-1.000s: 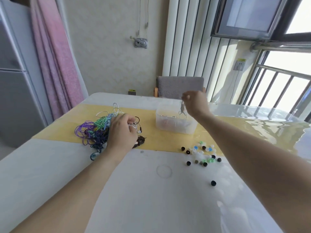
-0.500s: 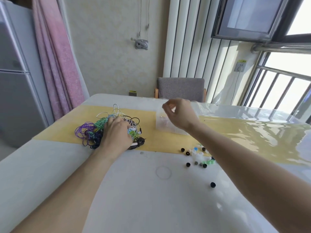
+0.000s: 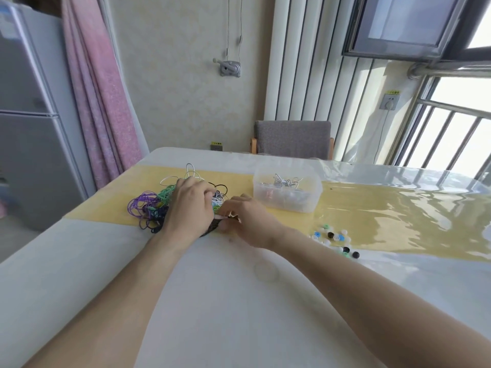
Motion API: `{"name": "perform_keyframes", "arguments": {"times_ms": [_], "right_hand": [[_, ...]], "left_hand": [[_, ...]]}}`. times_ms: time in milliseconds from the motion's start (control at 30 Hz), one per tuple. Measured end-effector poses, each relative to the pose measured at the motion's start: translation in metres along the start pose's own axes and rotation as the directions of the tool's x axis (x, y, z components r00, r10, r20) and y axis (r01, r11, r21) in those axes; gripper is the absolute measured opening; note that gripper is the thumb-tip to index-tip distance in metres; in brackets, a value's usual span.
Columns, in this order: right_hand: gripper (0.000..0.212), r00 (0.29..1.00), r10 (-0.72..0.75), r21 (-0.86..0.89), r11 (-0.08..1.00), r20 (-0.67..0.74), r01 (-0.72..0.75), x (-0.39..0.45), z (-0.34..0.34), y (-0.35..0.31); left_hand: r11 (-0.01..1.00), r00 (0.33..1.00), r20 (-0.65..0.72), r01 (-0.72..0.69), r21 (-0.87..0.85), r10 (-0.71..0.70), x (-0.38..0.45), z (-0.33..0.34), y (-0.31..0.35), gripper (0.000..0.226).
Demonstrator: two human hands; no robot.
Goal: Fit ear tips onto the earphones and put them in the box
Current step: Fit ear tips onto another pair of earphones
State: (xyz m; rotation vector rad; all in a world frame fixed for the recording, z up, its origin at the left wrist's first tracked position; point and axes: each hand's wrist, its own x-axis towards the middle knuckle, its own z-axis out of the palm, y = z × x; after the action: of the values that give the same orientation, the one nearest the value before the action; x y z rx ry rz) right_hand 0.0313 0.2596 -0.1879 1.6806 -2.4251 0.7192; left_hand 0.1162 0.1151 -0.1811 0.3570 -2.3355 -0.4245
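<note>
Now | left hand (image 3: 190, 208) grips tangled earphones (image 3: 148, 208) | right hand (image 3: 248, 221) pinches dark cord | translucent rounded box (image 3: 288, 191)

Both forearms bare up to the frame edge, no sleeve in view. Left hand (image 3: 190, 207) bare: no glove, ring, watch or strap on the wrist. Right hand (image 3: 247, 221) same: bare, nothing on the wrist or the fingers that show. Nails look short and unpainted where visible. No other part of the person in view.
</note>
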Motion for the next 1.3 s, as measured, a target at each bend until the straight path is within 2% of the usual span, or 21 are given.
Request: {"name": "perform_keyframes", "arguments": {"times_ms": [67, 133, 200, 300, 400, 500, 600, 700, 767, 833, 967, 1033, 1167, 1300], "right_hand": [[0.014, 0.993, 0.061, 0.126, 0.991, -0.102, -0.048, -0.003, -0.012, 0.001], [0.016, 0.971, 0.170, 0.246, 0.961, -0.167, -0.126, -0.008, -0.028, 0.003], [0.016, 0.946, 0.279, 0.431, 0.883, -0.168, -0.184, -0.014, -0.040, 0.007], [0.020, 0.911, 0.411, 0.759, 0.604, -0.033, -0.244, -0.029, -0.054, 0.003], [0.027, 0.901, 0.429, 0.875, 0.409, 0.065, -0.258, -0.051, -0.064, -0.003], [0.030, 0.855, 0.509, 0.914, 0.292, 0.102, -0.283, -0.074, -0.068, -0.005], [0.029, 0.782, 0.619, 0.918, 0.262, 0.075, -0.296, -0.095, -0.067, -0.001], [0.032, 0.754, 0.652, 0.911, 0.259, 0.081, -0.321, -0.112, -0.067, 0.002], [0.032, 0.771, 0.633, 0.883, 0.316, 0.077, -0.348, -0.121, -0.066, 0.002], [0.029, 0.791, 0.607, 0.872, 0.344, 0.076, -0.348, -0.126, -0.064, -0.003], [0.019, 0.812, 0.576, 0.925, 0.250, 0.097, -0.288, -0.126, -0.058, -0.010], [0.016, 0.825, 0.554, 0.934, 0.226, 0.110, -0.276, -0.127, -0.058, -0.009], [0.020, 0.852, 0.507, 0.947, 0.190, 0.132, -0.259, -0.130, -0.061, -0.006], [0.015, 0.890, 0.450, 0.924, 0.300, 0.081, -0.236, -0.131, -0.058, -0.006]], "left_hand": [[0.996, 0.996, -0.074, -0.047, -0.081, 0.041, 0.000, 0.000, 0.006, 0.021], [0.976, 0.997, -0.073, -0.044, -0.214, 0.029, -0.002, -0.002, 0.015, 0.023], [0.908, 0.998, 0.049, 0.058, -0.414, -0.042, -0.009, -0.004, 0.026, 0.028], [0.709, 0.961, 0.272, 0.219, -0.670, -0.040, -0.021, -0.002, 0.045, 0.038], [0.538, 0.907, 0.421, 0.339, -0.772, 0.033, -0.030, 0.006, 0.060, 0.039], [0.452, 0.819, 0.567, 0.475, -0.755, 0.085, -0.040, 0.009, 0.071, 0.033], [0.444, 0.738, 0.667, 0.566, -0.695, 0.103, -0.042, 0.008, 0.071, 0.023], [0.367, 0.750, 0.660, 0.603, -0.708, 0.042, -0.041, 0.009, 0.070, 0.013], [0.292, 0.766, 0.642, 0.617, -0.731, -0.011, -0.038, 0.009, 0.070, 0.008], [0.213, 0.747, 0.664, 0.652, -0.728, -0.019, -0.036, 0.007, 0.072, 0.015], [0.082, 0.639, 0.766, 0.762, -0.643, 0.067, -0.036, 0.006, 0.073, 0.033], [0.030, 0.628, 0.776, 0.776, -0.630, 0.060, -0.036, 0.006, 0.073, 0.031], [-0.023, 0.650, 0.759, 0.760, -0.650, 0.037, -0.035, 0.004, 0.073, 0.028], [-0.016, 0.652, 0.758, 0.758, -0.652, 0.015, -0.035, 0.004, 0.074, 0.028]]}}
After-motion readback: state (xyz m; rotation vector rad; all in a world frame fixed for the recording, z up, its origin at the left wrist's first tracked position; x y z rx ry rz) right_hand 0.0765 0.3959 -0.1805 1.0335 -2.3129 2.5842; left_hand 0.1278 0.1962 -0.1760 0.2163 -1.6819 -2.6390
